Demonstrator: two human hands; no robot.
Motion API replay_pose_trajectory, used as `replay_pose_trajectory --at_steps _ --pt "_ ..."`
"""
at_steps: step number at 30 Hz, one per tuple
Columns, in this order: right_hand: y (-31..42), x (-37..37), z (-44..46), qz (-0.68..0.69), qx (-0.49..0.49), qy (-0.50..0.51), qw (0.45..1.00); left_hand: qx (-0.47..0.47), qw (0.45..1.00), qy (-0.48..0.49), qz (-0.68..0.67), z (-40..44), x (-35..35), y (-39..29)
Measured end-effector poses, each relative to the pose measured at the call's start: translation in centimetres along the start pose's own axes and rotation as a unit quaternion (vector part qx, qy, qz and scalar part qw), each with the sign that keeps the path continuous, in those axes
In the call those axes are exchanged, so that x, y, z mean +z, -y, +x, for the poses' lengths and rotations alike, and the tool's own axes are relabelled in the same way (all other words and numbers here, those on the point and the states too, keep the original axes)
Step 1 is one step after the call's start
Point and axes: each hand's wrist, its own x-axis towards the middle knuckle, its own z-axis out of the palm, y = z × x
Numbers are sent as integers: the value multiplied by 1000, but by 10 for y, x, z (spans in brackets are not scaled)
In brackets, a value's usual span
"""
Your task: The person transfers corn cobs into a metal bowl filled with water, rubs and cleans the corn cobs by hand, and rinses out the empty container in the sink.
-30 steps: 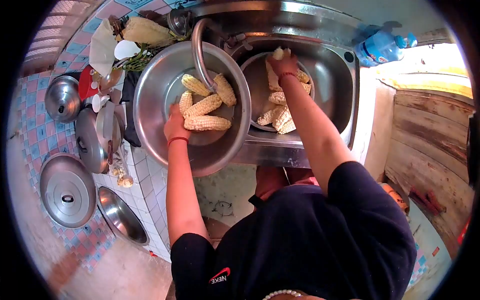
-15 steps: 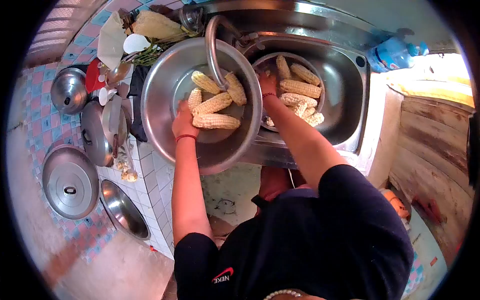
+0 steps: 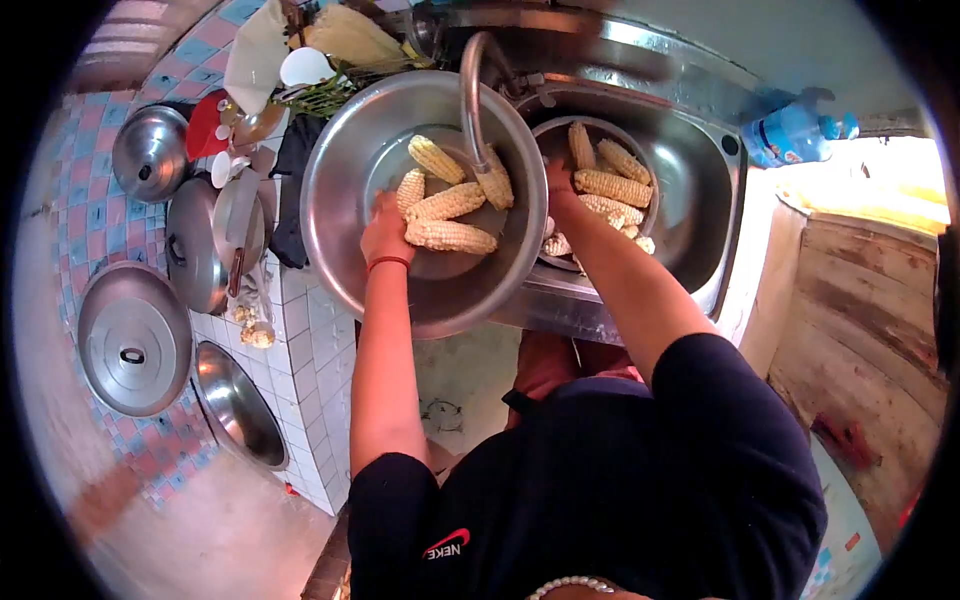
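A large steel basin [image 3: 340, 250] holds several peeled corn cobs [image 3: 450, 236]. My left hand [image 3: 386, 230] is inside it at its left, beside the cobs; its fingertips are partly hidden against them. Over this basin hangs the curved faucet [image 3: 470, 90]. In the sink [image 3: 690, 220] sits a smaller steel bowl [image 3: 652, 205] with several more cobs [image 3: 612, 187]. My right hand [image 3: 562, 188] is between the large basin's right rim and the cobs in the bowl; its fingers are mostly hidden, so what it touches is unclear.
Pot lids [image 3: 135, 340], a knife [image 3: 240, 225] and a steel bowl [image 3: 240, 405] lie on the tiled counter at the left. A blue water bottle [image 3: 790, 135] lies behind the sink's right corner. Greens and a white cup [image 3: 306, 67] are at the back left.
My right hand has moved from the back of the smaller bowl to its left side, and a cob it was at now lies in the bowl. The view has shifted slightly.
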Motion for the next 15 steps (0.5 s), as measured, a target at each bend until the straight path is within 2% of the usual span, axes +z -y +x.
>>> replay_pose_trajectory --at_steps 2,3,6,8,10,12,14,15 --pt "-15 9 7 219 -83 -71 970 -59 994 50 -77 8 6 4" --pt "-22 5 0 339 -129 -90 928 -68 991 56 -102 9 8 8" --pt "-33 -36 -58 430 -241 -166 854 -56 987 40 -148 -3 -13 -2" --pt "-30 -89 -104 182 -267 -278 905 -13 970 12 -241 16 37 29" --pt "-6 -137 -146 181 -313 -366 858 71 997 -9 -37 -6 -11 7" --pt "19 -178 -187 197 -367 -428 802 83 995 20 -46 -6 -13 11" --pt "37 -192 -207 231 -467 -402 752 98 992 48 -61 -7 -19 15" --pt "46 -193 -217 219 -492 -371 757 107 990 61 -73 -7 -23 15"
